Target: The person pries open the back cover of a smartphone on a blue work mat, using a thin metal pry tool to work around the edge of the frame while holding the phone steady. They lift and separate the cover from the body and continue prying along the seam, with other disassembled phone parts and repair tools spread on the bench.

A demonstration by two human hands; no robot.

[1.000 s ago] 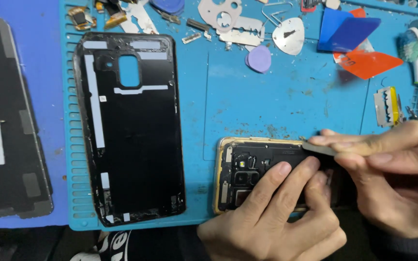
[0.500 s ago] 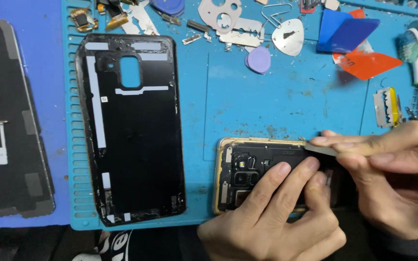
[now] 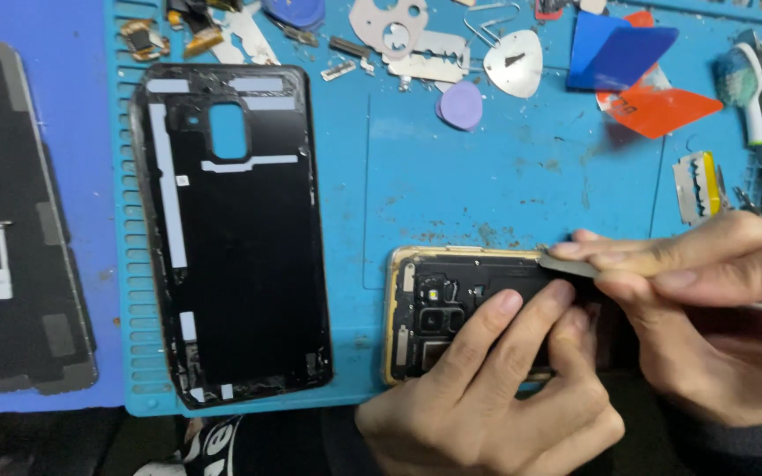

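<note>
You have one opened phone (image 3: 451,308) with a gold-coloured frame lying at about 5 o'clock on the blue mat (image 3: 487,185), its dark insides and camera block showing. Your left hand (image 3: 496,397) presses down on it from 6 o'clock, three fingers (image 3: 487,330) laid flat across the board, gripping nothing. Your right hand (image 3: 707,317) comes in from 3 o'clock, its grip pinched narrow on one thin metal blade tool (image 3: 566,262), whose tip touches the phone's upper edge.

One black back cover (image 3: 231,229) lies at 9 o'clock on the mat, inside face up, with white adhesive strips and a cut-out window near its top. At the far left, off the mat on the blue counter (image 3: 81,115), lies one more dark panel (image 3: 11,220) with pale rectangular pieces on it.

Along 12 to 2 o'clock you have one purple pick (image 3: 460,106), one silver pick (image 3: 513,63), two blue plastic cards (image 3: 619,48), one orange card (image 3: 663,110) with a pale label, and two razor blades (image 3: 438,66), one of them at 3 o'clock beside a yellow piece. One white-handled brush (image 3: 747,84) lies at 2 o'clock
</note>
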